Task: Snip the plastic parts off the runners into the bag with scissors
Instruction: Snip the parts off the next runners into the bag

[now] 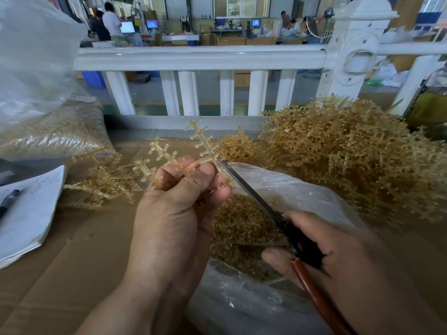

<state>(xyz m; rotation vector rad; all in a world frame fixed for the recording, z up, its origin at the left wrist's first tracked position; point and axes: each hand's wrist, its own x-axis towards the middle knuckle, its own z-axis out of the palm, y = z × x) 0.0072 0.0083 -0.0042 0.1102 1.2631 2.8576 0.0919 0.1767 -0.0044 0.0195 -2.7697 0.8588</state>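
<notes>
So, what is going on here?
A person's left hand grips several runners. The right hand holds scissors with the blade tips at one runner, above an open bag that already contains cut parts. A large pile of runners lies to the right.

Open cardboard (pixel 79 262) near left; runner heap (pixel 350 153) right, railing (pixel 193 58) behind.

Amber runner (pixel 205 146) against scissors (pixel 246 187), over bag (pixel 278 187)

I'm on a factory floor; heaps of moulded runners (pixel 338 146) crowd my worktop (pixel 84 250); beyond the railing (pixel 198 59), cartons (pixel 261 41) and monitor stations (pixel 127 27).
</notes>
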